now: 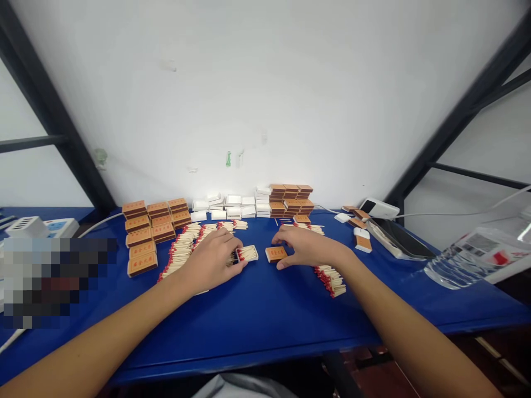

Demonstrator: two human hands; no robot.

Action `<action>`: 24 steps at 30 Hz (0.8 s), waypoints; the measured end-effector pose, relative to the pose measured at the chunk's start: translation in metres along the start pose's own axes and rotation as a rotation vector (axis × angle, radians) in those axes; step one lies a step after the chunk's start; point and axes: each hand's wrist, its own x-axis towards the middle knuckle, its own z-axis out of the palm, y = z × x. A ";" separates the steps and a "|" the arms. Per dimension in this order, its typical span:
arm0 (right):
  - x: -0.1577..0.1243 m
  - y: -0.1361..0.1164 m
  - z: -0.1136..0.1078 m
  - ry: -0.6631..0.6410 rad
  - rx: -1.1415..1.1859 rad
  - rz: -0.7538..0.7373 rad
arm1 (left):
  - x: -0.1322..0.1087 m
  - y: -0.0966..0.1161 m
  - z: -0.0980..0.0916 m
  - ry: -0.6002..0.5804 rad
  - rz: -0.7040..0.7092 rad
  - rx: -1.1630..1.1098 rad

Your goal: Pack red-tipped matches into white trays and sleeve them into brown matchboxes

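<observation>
My left hand [213, 257] is closed around a small white matchbox tray [250, 255] filled with matches, its free end pointing right. Facing it across a short gap is an orange matchbox sleeve [275, 254], label up. My right hand [309, 247] has this sleeve between thumb and fingers. Rows of loose red-tipped matches [180, 251] lie under and beyond my left hand. More matches [332, 281] are heaped beneath and beside my right forearm.
Orange matchboxes are stacked at left [142, 237] and against the wall [291, 200]. White trays [232, 207] line the back of the blue table [249, 326]. To the right are a white power bank [378, 208], a dark flat device [400, 239] and clear plastic packaging [468, 257].
</observation>
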 end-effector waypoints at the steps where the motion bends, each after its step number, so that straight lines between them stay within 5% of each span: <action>1: 0.000 0.002 0.000 -0.018 0.023 -0.015 | 0.000 0.000 0.000 -0.003 -0.005 -0.008; 16: 0.005 -0.014 0.006 0.204 0.115 -0.156 | 0.001 -0.003 0.003 0.039 -0.067 -0.175; 24: 0.010 -0.007 0.009 0.207 0.261 -0.158 | 0.003 -0.009 0.001 0.006 -0.089 -0.299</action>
